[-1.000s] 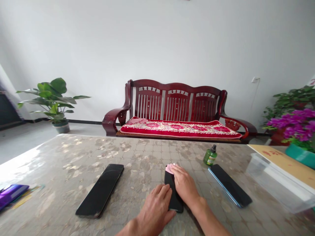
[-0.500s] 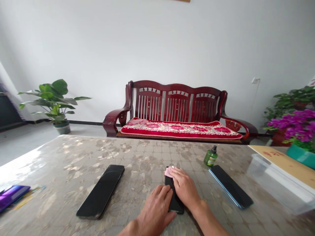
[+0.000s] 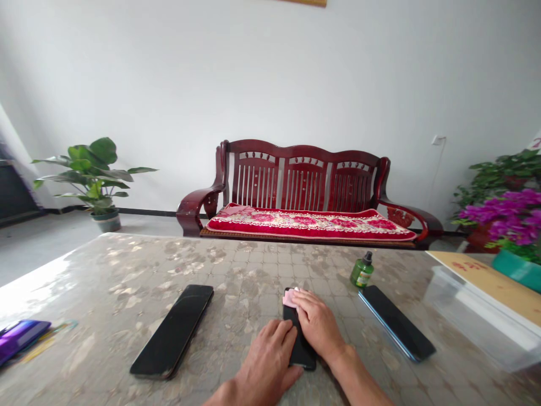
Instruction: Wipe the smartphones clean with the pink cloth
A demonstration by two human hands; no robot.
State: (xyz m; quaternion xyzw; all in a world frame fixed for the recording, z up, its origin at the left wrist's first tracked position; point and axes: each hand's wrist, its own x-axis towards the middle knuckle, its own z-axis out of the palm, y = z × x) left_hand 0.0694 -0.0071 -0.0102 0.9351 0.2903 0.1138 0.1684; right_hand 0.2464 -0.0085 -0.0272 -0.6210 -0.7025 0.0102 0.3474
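Note:
A black phone lies on the patterned table, partly covered by both hands. My left hand grips its left side, fingers across the screen and thumb near the lower end. My right hand presses a small pink cloth with its fingertips onto the phone's far end. A larger black phone lies to the left. Another dark phone with a blue edge lies to the right, with a small green bottle upright just behind it.
A purple packet is at the left table edge. At the right stand a clear plastic box with a tan folder on top and purple flowers in a teal pot. A red wooden bench is behind the table.
The pink cloth under my right fingertips looks slightly flatter. Both hands otherwise keep almost the same places on the phone.

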